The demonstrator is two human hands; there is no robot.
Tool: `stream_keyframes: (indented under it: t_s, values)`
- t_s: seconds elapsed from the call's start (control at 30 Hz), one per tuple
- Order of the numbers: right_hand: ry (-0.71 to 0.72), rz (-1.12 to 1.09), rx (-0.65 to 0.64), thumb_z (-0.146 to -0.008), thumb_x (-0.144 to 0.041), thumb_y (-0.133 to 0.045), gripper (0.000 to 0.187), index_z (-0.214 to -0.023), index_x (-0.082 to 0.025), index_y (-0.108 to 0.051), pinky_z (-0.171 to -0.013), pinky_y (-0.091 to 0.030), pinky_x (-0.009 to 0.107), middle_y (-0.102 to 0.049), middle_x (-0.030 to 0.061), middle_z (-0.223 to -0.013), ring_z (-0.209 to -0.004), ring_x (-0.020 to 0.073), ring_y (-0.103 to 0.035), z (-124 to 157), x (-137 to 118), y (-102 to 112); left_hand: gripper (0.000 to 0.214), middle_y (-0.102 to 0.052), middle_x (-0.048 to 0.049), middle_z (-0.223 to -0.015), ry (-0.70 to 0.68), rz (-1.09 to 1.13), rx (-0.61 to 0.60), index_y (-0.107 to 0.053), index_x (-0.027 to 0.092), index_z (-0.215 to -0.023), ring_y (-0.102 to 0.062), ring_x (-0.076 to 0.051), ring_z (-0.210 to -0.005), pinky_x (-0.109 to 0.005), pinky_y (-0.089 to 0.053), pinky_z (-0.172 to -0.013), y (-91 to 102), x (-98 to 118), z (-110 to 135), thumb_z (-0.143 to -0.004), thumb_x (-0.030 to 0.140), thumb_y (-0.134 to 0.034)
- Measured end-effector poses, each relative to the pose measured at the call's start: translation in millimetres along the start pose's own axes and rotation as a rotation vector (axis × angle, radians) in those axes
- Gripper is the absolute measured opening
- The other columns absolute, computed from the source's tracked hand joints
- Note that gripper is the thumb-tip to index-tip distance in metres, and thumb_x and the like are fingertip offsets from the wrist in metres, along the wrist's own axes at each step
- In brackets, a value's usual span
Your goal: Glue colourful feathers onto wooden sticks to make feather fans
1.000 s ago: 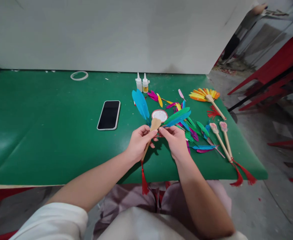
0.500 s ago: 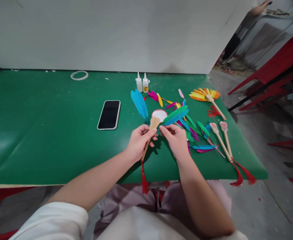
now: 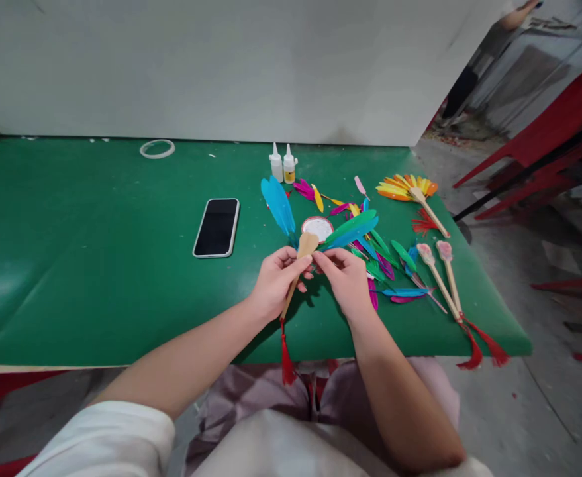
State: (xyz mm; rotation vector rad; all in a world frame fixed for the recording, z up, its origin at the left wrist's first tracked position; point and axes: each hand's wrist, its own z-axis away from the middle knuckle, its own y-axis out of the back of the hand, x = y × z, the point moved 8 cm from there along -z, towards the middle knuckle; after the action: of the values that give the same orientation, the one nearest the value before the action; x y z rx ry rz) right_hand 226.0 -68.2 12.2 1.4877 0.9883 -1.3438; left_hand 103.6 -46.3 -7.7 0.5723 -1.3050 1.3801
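Note:
My left hand [image 3: 273,281] is closed round a wooden fan handle [image 3: 306,245] whose wide end points away from me. A red tassel [image 3: 287,361] hangs from its near end over the table edge. Blue feathers [image 3: 278,205] fan out from the far left side of the wide end. My right hand [image 3: 345,275] is pinched at the right side of the wide end, at the base of a green feather [image 3: 353,227] and a blue feather beside it. Its fingertips touch the handle and hide the quill ends. Behind the wide end lies a round white piece with a red rim [image 3: 318,228].
Loose coloured feathers [image 3: 385,265] are heaped to the right. Beyond lie two wooden handles with red tassels [image 3: 449,278] and a finished yellow-orange feather fan [image 3: 420,192]. Two glue bottles [image 3: 283,169] stand at the back. A phone [image 3: 216,228] and a white ring [image 3: 157,149] lie left.
My right hand has moved slightly left, its fingertips now against the handle's wide end. The green and blue feather tips have shifted a little to the right. My left hand has barely moved.

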Motion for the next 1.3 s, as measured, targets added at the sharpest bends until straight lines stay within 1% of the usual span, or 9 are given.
stream_keyframes:
  t_s: [0.2, 0.33, 0.63, 0.7, 0.8, 0.87, 0.93, 1.13, 1.3]
  values:
    - [-0.013, -0.073, -0.031, -0.075, -0.038, -0.062, 0.021, -0.067, -0.018, -0.062, -0.056, -0.046, 0.023, -0.062, -0.0013, -0.060, -0.058, 0.0115, -0.057, 0, 3, -2, 0.031, -0.060, 0.0034, -0.059, 0.006, 0.011, 0.004, -0.050, 0.014, -0.069, -0.055, -0.006, -0.050, -0.011, -0.041, -0.034, -0.6, -1, -1, -0.062, 0.032, -0.075]
    - [-0.001, -0.044, -0.050, -0.078, -0.038, -0.058, 0.023, -0.069, -0.018, -0.062, -0.060, -0.048, 0.026, -0.062, 0.0000, -0.062, -0.060, 0.0136, -0.058, 0, 2, -2, 0.031, -0.060, 0.0031, -0.059, 0.002, 0.015, 0.012, -0.050, 0.014, -0.068, -0.055, -0.006, -0.051, -0.011, -0.041, -0.034, 0.3, 0, -1, -0.062, 0.031, -0.075]
    - [-0.001, 0.014, 0.013, -0.077, -0.036, -0.059, 0.019, -0.074, -0.018, -0.065, -0.057, -0.048, 0.024, -0.066, 0.0015, -0.069, -0.060, 0.0122, -0.058, 2, -5, 9, 0.031, -0.060, 0.0030, -0.060, -0.026, -0.013, 0.026, -0.049, 0.015, -0.068, -0.057, -0.008, -0.052, -0.012, -0.041, -0.034, 4.0, 0, 0, -0.063, 0.033, -0.074]
    - [0.073, 0.089, 0.044, -0.076, -0.033, -0.061, 0.015, -0.077, -0.018, -0.066, -0.056, -0.048, 0.023, -0.066, 0.0013, -0.072, -0.061, 0.0116, -0.058, 4, -14, 13, 0.031, -0.061, 0.0028, -0.060, -0.026, -0.009, 0.026, -0.049, 0.015, -0.069, -0.057, -0.008, -0.052, -0.012, -0.041, -0.035, 4.3, 0, -1, -0.063, 0.034, -0.074]
    - [0.280, 0.281, 0.060, -0.077, -0.026, -0.061, 0.010, -0.082, -0.019, -0.067, -0.055, -0.047, 0.022, -0.066, 0.0015, -0.078, -0.062, 0.0104, -0.058, 8, -33, 14, 0.031, -0.061, 0.0026, -0.061, -0.016, 0.004, 0.021, -0.050, 0.015, -0.069, -0.057, -0.008, -0.052, -0.012, -0.041, -0.034, 3.7, -1, -2, -0.063, 0.033, -0.075]
    - [0.425, 0.430, 0.057, -0.080, -0.022, -0.058, 0.011, -0.086, -0.020, -0.067, -0.057, -0.046, 0.022, -0.066, 0.0020, -0.080, -0.062, 0.0102, -0.057, 12, -42, 11, 0.031, -0.061, 0.0027, -0.060, -0.007, 0.013, 0.017, -0.050, 0.015, -0.070, -0.057, -0.008, -0.051, -0.012, -0.041, -0.034, 2.8, -1, -2, -0.063, 0.032, -0.075]
    - [0.525, 0.554, 0.075, -0.082, -0.020, -0.055, 0.015, -0.090, -0.021, -0.067, -0.060, -0.046, 0.022, -0.066, 0.0027, -0.082, -0.065, 0.0104, -0.058, 16, -46, 8, 0.032, -0.061, 0.0029, -0.059, 0.002, 0.015, 0.014, -0.050, 0.015, -0.069, -0.057, -0.008, -0.051, -0.012, -0.041, -0.034, 1.9, -1, -1, -0.062, 0.032, -0.075]
    - [0.647, 0.812, 0.162, -0.086, -0.024, -0.052, 0.016, -0.087, -0.022, -0.068, -0.059, -0.042, 0.020, -0.065, 0.0022, -0.081, -0.066, 0.0093, -0.058, 23, -51, 4, 0.029, -0.061, 0.0025, -0.061, 0.013, -0.011, -0.012, -0.051, 0.015, -0.068, -0.056, -0.007, -0.052, -0.011, -0.041, -0.034, -1.0, -2, 0, -0.064, 0.032, -0.074]
    - [0.642, 0.882, 0.159, -0.087, -0.023, -0.050, 0.017, -0.085, -0.021, -0.067, -0.057, -0.040, 0.020, -0.060, 0.0023, -0.079, -0.065, 0.0091, -0.056, 24, -55, 3, 0.028, -0.059, 0.0034, -0.059, -0.024, -0.050, -0.021, -0.050, 0.016, -0.069, -0.057, -0.008, -0.053, -0.012, -0.043, -0.035, -1.0, -1, 0, -0.065, 0.031, -0.074]
